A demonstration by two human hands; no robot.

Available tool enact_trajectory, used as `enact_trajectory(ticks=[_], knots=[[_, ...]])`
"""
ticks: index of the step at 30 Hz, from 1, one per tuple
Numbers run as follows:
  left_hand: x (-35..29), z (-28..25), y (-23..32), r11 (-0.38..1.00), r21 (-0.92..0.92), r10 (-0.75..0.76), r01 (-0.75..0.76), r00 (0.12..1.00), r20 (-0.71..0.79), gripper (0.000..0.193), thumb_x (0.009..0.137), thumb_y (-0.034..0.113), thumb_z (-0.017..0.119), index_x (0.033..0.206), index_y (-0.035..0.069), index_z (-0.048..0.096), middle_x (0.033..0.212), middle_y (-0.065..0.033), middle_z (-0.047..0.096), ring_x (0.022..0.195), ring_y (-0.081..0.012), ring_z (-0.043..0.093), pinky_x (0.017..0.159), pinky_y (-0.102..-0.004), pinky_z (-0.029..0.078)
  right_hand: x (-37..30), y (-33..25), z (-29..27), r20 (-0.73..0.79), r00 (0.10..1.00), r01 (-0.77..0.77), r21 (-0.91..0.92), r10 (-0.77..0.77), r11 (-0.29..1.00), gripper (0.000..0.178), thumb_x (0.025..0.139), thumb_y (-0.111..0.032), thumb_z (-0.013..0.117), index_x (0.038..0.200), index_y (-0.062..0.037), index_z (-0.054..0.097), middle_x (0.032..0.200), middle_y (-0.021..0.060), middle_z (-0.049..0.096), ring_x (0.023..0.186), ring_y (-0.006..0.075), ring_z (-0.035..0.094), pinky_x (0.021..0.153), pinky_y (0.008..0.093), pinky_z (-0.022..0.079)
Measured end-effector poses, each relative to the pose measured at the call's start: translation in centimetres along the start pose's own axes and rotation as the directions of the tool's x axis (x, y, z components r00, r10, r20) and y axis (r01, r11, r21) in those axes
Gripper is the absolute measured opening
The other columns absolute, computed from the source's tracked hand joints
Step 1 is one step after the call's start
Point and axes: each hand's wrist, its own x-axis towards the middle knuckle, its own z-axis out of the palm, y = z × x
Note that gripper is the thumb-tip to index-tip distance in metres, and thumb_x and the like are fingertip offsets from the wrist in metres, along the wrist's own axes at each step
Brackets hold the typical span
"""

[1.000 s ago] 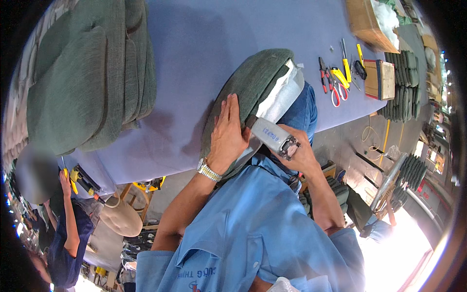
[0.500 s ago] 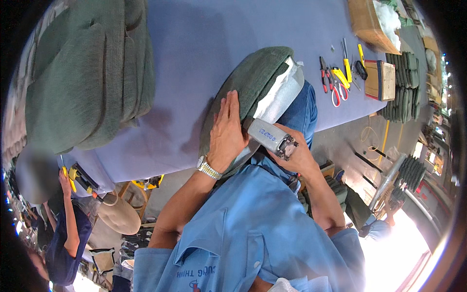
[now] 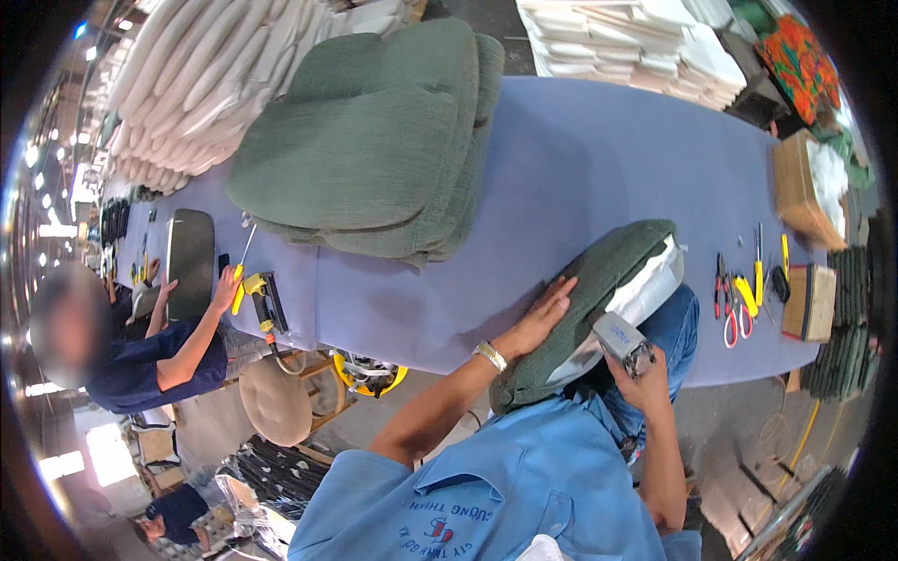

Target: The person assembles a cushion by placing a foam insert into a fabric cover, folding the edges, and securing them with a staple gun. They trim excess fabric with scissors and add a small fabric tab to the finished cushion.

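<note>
A dark green padded cushion [image 3: 599, 280] stands tilted on its edge against my lap, at the front edge of the table. Its pale underside [image 3: 647, 285] faces right, towards my jeans. My left hand [image 3: 543, 320] lies along the green fabric side, fingers stretched out and steadying it. In my right hand [image 3: 647, 385] is a grey staple gun [image 3: 620, 337], gripped with the fingers wrapped round its handle. The gun's nose points at the cushion's underside near the lower edge. Whether the nose touches it is hidden by the gun's body.
Several green cushions [image 3: 355, 159] are piled on the blue table [image 3: 552, 159]. Pliers [image 3: 719, 280], scissors [image 3: 737, 327] and yellow-handled tools lie right, near a small box [image 3: 809, 304]. At left, a co-worker [image 3: 168, 360] holds a yellow-handled screwdriver near another air stapler [image 3: 269, 304].
My view has swung left, so the table and cushion appear farther right and lower, and the co-worker shows more fully. My left hand stays on the cushion; my right still holds the staple gun.
</note>
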Motion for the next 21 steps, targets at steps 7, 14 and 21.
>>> enact_trajectory(ticks=[7, 14, 21], knots=[[-2.3, 2.1, 3.0, 0.944, 0.319, 0.100, -0.079, 0.994, -0.050, 0.077, 0.106, 0.046, 0.044, 0.165, 0.008, 0.011, 0.171, -0.0241, 0.006, 0.158, -0.0385, 0.007, 0.127, -0.0463, 0.014, -0.2, -1.4, -1.1, 0.052, 0.999, 0.010, 0.032, -0.012, 0.999, 0.040, 0.081, -0.009, 0.078, 0.117, 0.0054, 0.068, 0.104, 0.0197, 0.075, 0.097, 0.0309, 0.075, 0.087, 0.0361, 0.057], [-2.7, 3.7, 5.2, 0.884, 0.466, 0.070, 0.043, 0.973, -0.222, 0.091, 0.094, 0.024, 0.069, 0.161, -0.001, 0.013, 0.164, -0.0300, 0.025, 0.151, -0.0477, 0.027, 0.122, -0.0525, 0.030, -0.1, -2.5, -1.0, -0.074, 0.987, 0.140, -0.031, -0.142, 0.990, 0.051, 0.071, -0.004, 0.080, 0.119, 0.0023, 0.066, 0.103, 0.0207, 0.074, 0.093, 0.0333, 0.074, 0.083, 0.0360, 0.056], [-2.3, 3.1, 6.2, 0.879, 0.467, -0.001, 0.098, 0.979, -0.202, 0.091, 0.094, 0.024, 0.069, 0.160, -0.004, 0.014, 0.164, -0.0285, 0.025, 0.152, -0.0448, 0.027, 0.121, -0.0512, 0.032, 0.2, -4.0, -2.1, 0.046, 0.994, 0.093, 0.100, -0.098, 0.991, 0.048, 0.071, -0.002, 0.077, 0.118, 0.0042, 0.068, 0.106, 0.0216, 0.073, 0.097, 0.0368, 0.073, 0.084, 0.0365, 0.056]])
